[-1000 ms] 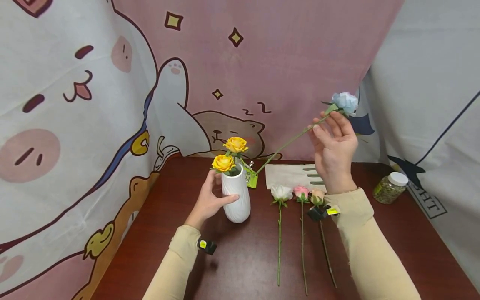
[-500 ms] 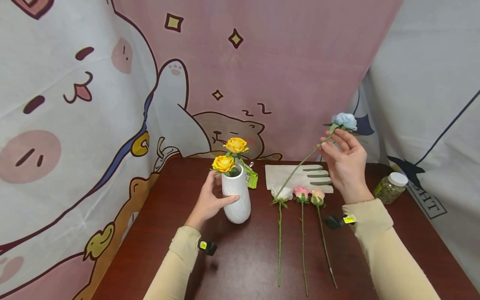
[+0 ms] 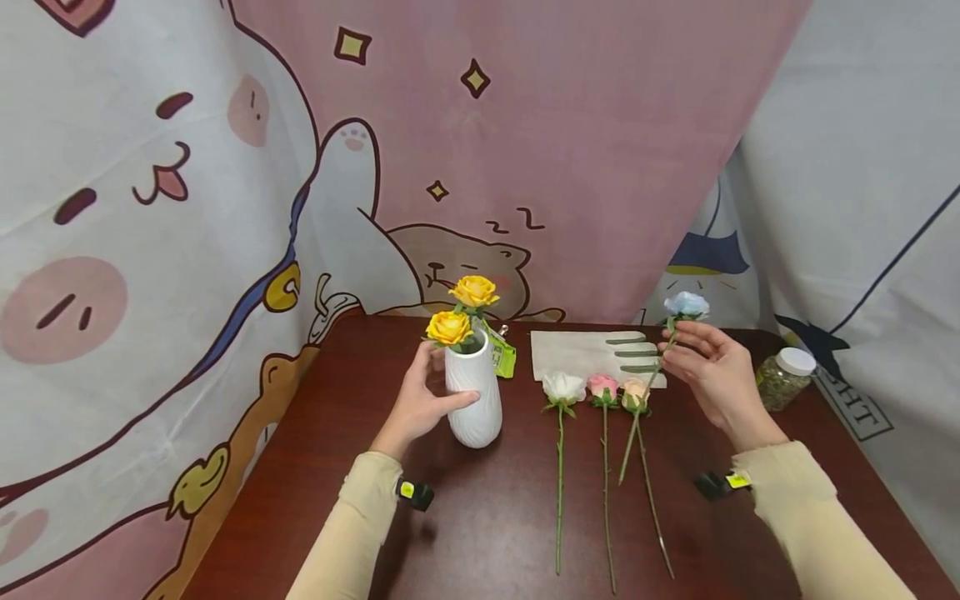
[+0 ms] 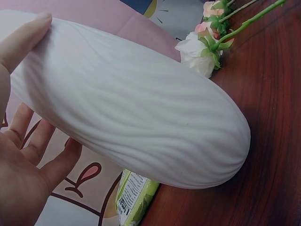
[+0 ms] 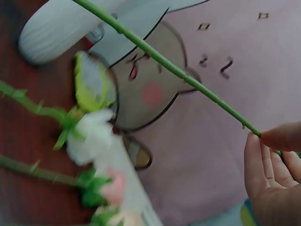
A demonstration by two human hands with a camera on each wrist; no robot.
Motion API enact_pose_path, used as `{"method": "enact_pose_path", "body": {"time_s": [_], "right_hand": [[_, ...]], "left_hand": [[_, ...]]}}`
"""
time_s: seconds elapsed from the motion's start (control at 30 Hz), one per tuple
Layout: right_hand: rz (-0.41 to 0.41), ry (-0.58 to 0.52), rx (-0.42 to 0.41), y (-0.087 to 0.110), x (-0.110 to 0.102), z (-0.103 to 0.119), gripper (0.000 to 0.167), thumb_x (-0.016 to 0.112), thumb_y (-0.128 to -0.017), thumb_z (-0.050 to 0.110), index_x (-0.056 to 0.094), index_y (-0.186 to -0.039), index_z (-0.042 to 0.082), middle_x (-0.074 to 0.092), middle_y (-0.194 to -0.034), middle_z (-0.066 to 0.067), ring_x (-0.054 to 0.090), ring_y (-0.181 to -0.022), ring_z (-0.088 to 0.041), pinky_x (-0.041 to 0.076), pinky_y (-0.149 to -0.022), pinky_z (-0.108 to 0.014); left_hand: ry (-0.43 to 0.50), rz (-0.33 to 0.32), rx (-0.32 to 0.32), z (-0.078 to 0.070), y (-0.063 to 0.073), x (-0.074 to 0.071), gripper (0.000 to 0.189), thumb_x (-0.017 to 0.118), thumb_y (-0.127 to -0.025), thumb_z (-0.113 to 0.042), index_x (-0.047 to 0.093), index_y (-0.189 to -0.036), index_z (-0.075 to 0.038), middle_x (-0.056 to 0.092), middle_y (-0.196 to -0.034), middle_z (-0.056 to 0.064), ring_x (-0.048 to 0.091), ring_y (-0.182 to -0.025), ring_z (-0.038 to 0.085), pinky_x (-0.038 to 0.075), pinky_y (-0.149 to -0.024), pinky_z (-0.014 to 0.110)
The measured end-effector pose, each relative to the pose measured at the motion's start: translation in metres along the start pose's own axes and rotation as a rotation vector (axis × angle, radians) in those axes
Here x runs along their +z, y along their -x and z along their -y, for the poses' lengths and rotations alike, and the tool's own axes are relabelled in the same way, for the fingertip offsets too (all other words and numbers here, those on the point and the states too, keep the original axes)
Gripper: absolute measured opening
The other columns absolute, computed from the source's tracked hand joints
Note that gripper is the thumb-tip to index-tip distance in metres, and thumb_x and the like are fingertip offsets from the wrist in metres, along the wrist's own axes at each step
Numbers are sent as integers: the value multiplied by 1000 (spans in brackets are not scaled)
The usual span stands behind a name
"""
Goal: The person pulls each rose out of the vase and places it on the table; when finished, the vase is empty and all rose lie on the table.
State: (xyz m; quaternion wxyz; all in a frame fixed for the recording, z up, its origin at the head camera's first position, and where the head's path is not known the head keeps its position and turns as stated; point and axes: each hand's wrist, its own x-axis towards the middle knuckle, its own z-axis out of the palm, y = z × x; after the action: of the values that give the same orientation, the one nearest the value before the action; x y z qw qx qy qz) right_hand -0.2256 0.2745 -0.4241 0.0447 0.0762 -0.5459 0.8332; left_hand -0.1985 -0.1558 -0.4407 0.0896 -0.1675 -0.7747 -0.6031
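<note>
The right hand is pinching the blue rose high up, thumb and fingers clamped on its stem, which is slanting from one o'clock to seven. At that hand's nine o'clock, the left hand is gripping the vase.

The left arm and right arm reach forward, slanting inward. The left hand grips with thumb and fingers spread apart; the right hand pinches between thumb and fingers.
</note>
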Motion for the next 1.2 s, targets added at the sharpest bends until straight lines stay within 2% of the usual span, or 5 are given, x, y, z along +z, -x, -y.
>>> {"method": "enact_pose_path", "body": {"time_s": [0.3,0.53,0.73,0.97,1.2], "right_hand": [[51,398,135,16,-45,-20,52,71,-94,-11,50,-141,-6,70,-115,3,75,-98,-7,62,-79,-28],[160,758,230,20,-66,-38,55,66,-94,-12,43,-145,-16,61,-129,-33,74,-100,-13,63,-81,-36],[205,828,337,23,-79,-51,53,63,-95,-12,41,-143,-19,56,-130,-41,72,-103,-33,63,-79,-40],[216,885,350,23,-80,-67,50,62,-92,-16,44,-139,-19,58,-125,-40,71,-102,-37,63,-75,-37],[287,1026,314,22,-77,-70,45,73,-90,-6,56,-131,-14,65,-121,-34,70,-102,-37,61,-73,-34]], "left_hand": [[4,3,2,-2,1,0,78,89,-78,0,45,-142,-9,63,-133,20,60,-123,42,46,-106,59],[-8,0,-15,-1,1,0,79,90,-79,-2,44,-143,-11,63,-133,19,60,-123,40,46,-106,59],[-8,2,-12,-1,1,0,78,90,-79,-1,44,-142,-9,63,-132,21,60,-122,43,46,-105,59],[-8,-2,-24,-2,1,0,79,90,-79,-2,44,-143,-9,63,-132,21,60,-122,42,46,-106,59],[-11,-3,-33,-4,0,0,79,90,-79,-2,45,-142,-9,63,-131,20,60,-122,42,46,-106,59]]}}
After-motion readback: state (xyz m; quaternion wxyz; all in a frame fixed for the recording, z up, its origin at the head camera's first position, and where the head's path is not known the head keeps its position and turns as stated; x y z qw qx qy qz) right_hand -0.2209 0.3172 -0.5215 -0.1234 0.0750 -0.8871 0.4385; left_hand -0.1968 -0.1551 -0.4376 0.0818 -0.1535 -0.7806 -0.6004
